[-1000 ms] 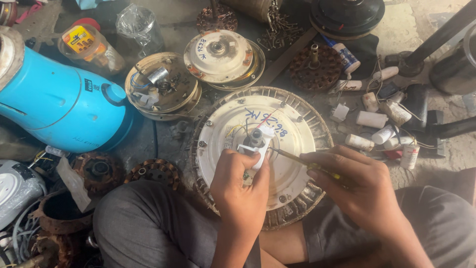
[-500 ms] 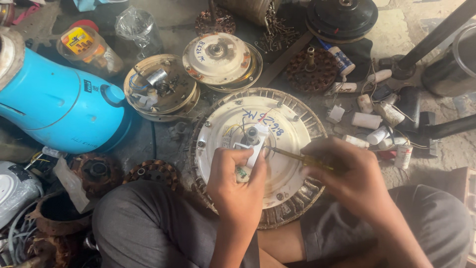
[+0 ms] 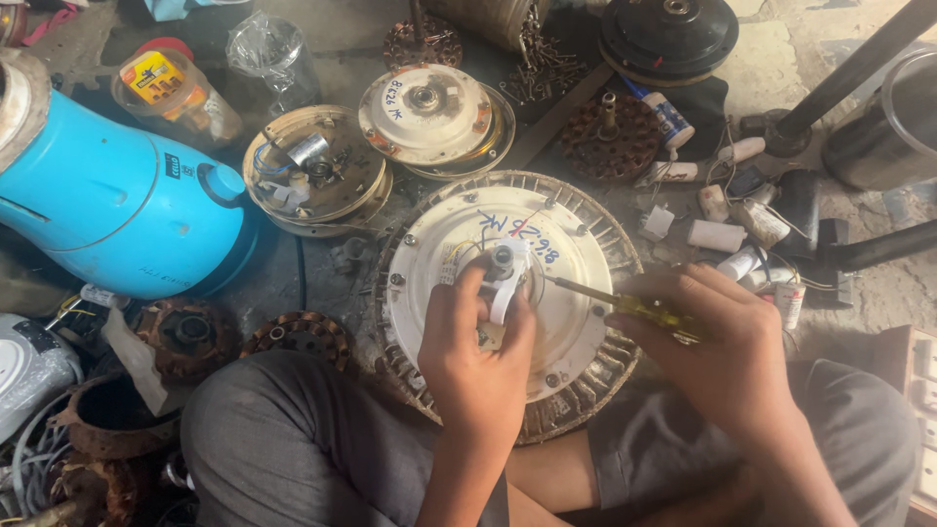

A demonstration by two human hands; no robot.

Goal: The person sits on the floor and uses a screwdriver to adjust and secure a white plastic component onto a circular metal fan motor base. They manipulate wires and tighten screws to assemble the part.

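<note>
At frame centre our left hand point(image 3: 478, 356) grips a white capacitor point(image 3: 509, 283) while our right hand point(image 3: 727, 346) clasps a screwdriver point(image 3: 625, 303) pointing left toward it.

Fan motor cover point(image 3: 459, 293): painted metal, cream, scuffed, kinda grimy. Screwdriver handle point(image 3: 656, 314): clear yellow plastic, glossy. Blue jug point(image 3: 107, 200): smooth plastic, slight sheen. Trousers point(image 3: 293, 439): grey matt cloth.

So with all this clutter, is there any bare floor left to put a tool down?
Little. One bare concrete patch lies at top right, between the black round disc and the steel drum. Another sits by the clear plastic bag. Around the white round fan motor under both hands, and among the small white capacitors, it is crowded.
</note>
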